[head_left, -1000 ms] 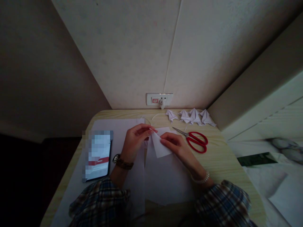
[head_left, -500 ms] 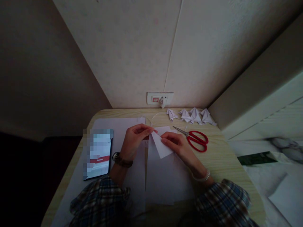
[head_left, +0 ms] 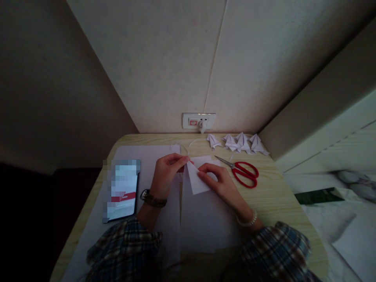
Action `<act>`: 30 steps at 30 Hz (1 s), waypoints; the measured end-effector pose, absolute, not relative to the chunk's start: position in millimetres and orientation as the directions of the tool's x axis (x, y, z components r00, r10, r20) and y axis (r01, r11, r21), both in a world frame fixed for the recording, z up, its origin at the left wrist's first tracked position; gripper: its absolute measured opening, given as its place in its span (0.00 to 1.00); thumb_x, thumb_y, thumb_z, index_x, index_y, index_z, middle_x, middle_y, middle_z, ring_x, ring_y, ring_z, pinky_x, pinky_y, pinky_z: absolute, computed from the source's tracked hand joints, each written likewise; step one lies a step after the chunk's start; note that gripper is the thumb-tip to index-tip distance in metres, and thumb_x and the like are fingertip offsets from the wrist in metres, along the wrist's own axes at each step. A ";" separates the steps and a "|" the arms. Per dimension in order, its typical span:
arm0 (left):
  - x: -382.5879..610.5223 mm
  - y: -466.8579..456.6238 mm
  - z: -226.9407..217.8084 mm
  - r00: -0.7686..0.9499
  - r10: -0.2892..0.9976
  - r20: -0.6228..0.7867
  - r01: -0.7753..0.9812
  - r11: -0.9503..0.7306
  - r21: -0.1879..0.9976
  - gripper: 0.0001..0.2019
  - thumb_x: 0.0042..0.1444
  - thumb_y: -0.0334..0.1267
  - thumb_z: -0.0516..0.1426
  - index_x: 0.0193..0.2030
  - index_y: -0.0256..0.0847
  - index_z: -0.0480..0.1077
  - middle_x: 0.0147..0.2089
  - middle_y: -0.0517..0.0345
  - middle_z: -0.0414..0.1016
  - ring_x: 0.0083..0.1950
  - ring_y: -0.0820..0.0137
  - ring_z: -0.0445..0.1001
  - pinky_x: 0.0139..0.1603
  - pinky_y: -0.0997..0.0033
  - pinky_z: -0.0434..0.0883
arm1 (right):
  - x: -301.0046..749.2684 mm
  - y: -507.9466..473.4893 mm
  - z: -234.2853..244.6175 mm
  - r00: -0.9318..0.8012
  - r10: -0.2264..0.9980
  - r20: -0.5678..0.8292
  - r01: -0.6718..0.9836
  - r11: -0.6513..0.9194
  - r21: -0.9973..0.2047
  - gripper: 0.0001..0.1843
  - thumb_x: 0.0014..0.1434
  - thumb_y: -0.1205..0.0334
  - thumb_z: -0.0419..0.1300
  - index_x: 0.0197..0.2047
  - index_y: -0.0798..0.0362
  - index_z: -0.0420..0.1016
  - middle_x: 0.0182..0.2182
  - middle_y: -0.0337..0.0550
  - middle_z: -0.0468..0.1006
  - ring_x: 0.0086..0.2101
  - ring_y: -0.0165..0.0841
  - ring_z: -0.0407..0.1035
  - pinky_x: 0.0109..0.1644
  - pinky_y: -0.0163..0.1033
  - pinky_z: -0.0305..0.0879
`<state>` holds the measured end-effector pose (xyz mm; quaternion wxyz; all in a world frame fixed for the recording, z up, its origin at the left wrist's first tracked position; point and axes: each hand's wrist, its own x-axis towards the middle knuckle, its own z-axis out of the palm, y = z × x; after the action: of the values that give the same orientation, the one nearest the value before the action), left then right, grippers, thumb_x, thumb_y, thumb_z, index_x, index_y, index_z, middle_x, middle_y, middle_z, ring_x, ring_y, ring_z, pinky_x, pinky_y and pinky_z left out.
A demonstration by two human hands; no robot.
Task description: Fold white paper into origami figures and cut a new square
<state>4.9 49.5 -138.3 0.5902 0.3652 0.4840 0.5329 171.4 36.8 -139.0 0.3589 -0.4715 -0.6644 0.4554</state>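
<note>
My left hand (head_left: 168, 172) pinches the top corner of a small folded white paper (head_left: 196, 181) over the wooden table (head_left: 282, 199). My right hand (head_left: 219, 180) presses its fingers on the right side of that same paper, thumb and fingers closed on its edge. The folded piece lies on larger white sheets (head_left: 205, 223) spread in front of me. Both my sleeves are plaid; a watch is on the left wrist and a bead bracelet on the right.
Red-handled scissors (head_left: 242, 170) lie just right of my right hand. Several folded paper figures (head_left: 237, 143) stand along the back edge by the wall. A phone (head_left: 122, 190) lies at the left on a sheet. A wall socket (head_left: 198, 120) sits behind.
The folded paper has turned slightly and shifted a little left under my fingers. My right fingers slid leftward along it. My left hand kept its pinch at the top corner.
</note>
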 end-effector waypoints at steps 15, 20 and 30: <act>17.7 48.7 -149.5 0.211 0.959 -0.188 -0.103 0.213 0.972 0.15 0.38 0.40 0.71 0.33 0.37 0.78 0.35 0.51 0.84 0.37 0.62 0.82 0.37 0.69 0.76 | 177.7 41.2 -149.8 0.005 0.984 0.177 0.338 0.165 -0.927 0.11 0.62 0.57 0.54 0.28 0.51 0.66 0.25 0.37 0.71 0.29 0.32 0.65 0.34 0.37 0.59; 23.1 42.3 -147.9 0.305 0.944 -0.126 -0.050 0.148 0.988 0.11 0.46 0.38 0.67 0.37 0.38 0.78 0.40 0.52 0.84 0.43 0.61 0.81 0.45 0.68 0.75 | 176.4 42.4 -153.6 0.064 0.972 0.227 0.376 0.187 -0.907 0.10 0.62 0.58 0.51 0.29 0.50 0.63 0.26 0.37 0.68 0.29 0.32 0.63 0.35 0.37 0.57; 22.3 42.0 -151.7 0.241 0.966 -0.098 0.052 0.088 0.995 0.11 0.48 0.43 0.65 0.35 0.39 0.77 0.38 0.54 0.82 0.39 0.62 0.79 0.39 0.68 0.73 | 170.4 40.7 -154.9 0.026 0.964 0.264 0.434 0.227 -0.872 0.08 0.64 0.58 0.50 0.32 0.48 0.59 0.27 0.37 0.64 0.30 0.34 0.59 0.36 0.40 0.55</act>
<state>22.3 42.0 -151.7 0.5701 0.5435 0.4680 0.4007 170.4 40.7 -154.9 0.4583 -0.5503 -0.6352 0.2894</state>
